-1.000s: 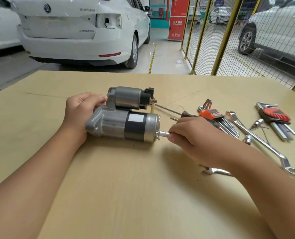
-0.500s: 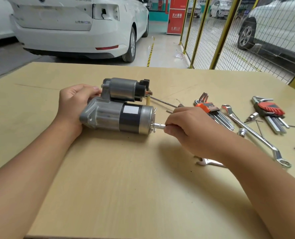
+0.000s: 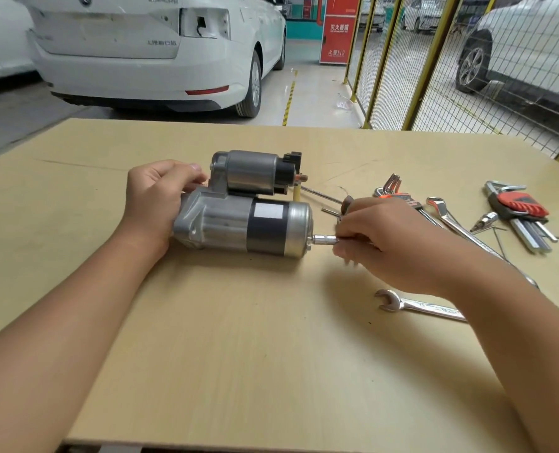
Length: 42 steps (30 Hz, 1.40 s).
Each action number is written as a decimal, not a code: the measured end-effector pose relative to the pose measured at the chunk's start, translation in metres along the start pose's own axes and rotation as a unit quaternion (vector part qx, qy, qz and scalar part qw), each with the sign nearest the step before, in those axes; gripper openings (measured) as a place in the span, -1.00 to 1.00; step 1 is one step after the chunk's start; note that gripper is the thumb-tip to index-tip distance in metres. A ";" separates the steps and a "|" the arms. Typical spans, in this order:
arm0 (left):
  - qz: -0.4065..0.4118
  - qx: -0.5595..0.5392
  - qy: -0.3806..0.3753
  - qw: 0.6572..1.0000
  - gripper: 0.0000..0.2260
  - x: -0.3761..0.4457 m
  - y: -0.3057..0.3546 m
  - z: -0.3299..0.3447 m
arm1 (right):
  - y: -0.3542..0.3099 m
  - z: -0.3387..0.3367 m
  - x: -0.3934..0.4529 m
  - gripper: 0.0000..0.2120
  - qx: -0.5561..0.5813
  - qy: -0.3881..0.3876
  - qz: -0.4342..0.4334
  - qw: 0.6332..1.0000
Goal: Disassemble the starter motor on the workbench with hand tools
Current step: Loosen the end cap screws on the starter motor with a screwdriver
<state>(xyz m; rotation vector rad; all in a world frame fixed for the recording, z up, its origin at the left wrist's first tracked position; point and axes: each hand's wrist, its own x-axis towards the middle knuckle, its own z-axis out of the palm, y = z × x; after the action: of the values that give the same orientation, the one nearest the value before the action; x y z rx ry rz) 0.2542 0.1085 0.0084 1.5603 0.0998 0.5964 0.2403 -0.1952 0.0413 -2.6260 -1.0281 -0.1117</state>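
Note:
The starter motor [image 3: 238, 220] lies on its side in the middle of the workbench [image 3: 238, 354], its solenoid [image 3: 255, 171] on the far side. My left hand [image 3: 155, 197] grips the motor's nose housing at its left end. My right hand [image 3: 386, 243] holds a chrome socket driver [image 3: 323, 239] whose socket sits against the motor's right end cap. The driver's handle is hidden inside my fingers, which are blurred.
A combination wrench [image 3: 415, 305] lies just below my right wrist. To the right lie a long wrench [image 3: 451, 220], two hex key sets [image 3: 523, 207] [image 3: 395, 191], a bit [image 3: 482, 220] and a screwdriver [image 3: 327, 196]. White cars and a yellow mesh fence stand beyond the bench.
My right fingers have shifted on the driver and show motion blur. The motor and my left hand keep their places on the bench; only the camera view has moved.

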 end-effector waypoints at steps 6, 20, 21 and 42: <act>-0.012 0.000 0.001 1.000 -0.85 0.005 -0.003 -0.003 | -0.002 0.005 0.003 -0.72 0.001 0.052 0.028 0.998; -0.019 -0.001 -0.022 1.000 -0.85 0.007 -0.003 -0.004 | 0.000 0.011 0.001 -0.72 0.020 0.052 0.057 0.997; -0.018 -0.003 -0.023 1.000 -0.85 0.007 -0.002 -0.004 | 0.001 0.009 0.000 -0.77 0.024 0.040 0.046 0.998; -0.011 0.003 -0.038 0.999 -0.86 0.005 0.000 -0.004 | 0.004 0.008 0.003 -0.73 0.011 0.026 0.039 0.999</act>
<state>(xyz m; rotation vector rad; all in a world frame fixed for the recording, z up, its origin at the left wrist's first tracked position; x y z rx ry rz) 0.2567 0.1138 0.0096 1.5829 0.0619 0.5193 0.2444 -0.1933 0.0334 -2.6249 -0.9042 -0.1479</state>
